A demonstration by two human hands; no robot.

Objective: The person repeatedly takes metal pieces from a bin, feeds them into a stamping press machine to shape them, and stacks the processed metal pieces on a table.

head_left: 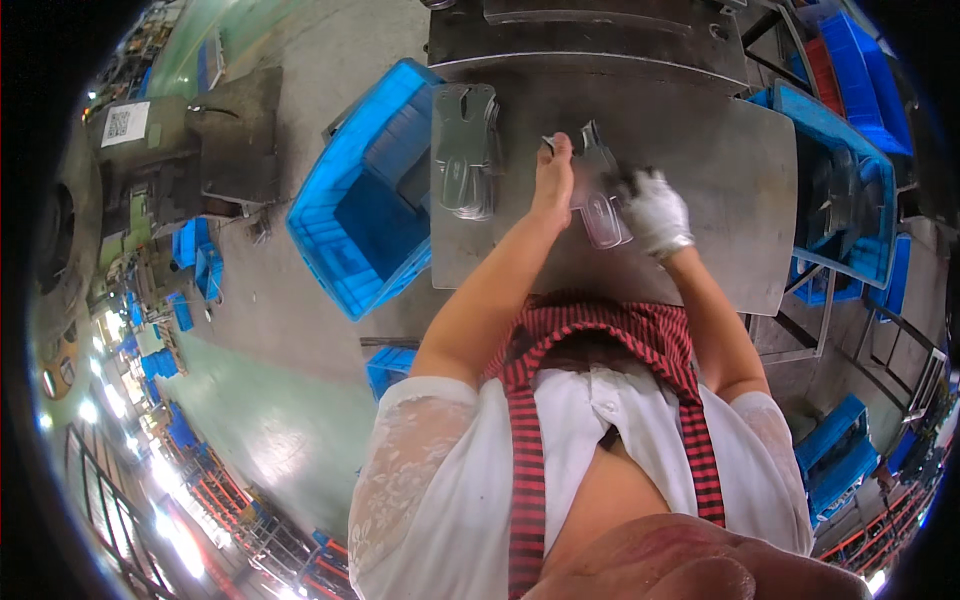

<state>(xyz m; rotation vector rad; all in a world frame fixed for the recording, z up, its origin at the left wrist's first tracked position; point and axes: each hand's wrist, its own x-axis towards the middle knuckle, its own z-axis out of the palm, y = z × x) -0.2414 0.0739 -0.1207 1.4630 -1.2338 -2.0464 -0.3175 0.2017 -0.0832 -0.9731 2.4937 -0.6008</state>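
Observation:
A flat, forked metal plate (601, 219) lies on the grey metal table (720, 200), with a rounded lower end and a pronged far end. My bare left hand (555, 183) is at its left side, fingers together over its far left edge. My right hand (657, 214) wears a white glove with dark fingertips. It is close against the plate's right side; its fingers are blurred, so their grip is unclear. A neat stack of similar metal plates (466, 150) sits at the table's left edge.
A blue crate (345, 130) stands left of the table, and another blue crate (885, 190) with dark metal pieces is on the right. A dark metal machine bed (600, 40) borders the table's far side. More blue bins (840, 450) stand lower right.

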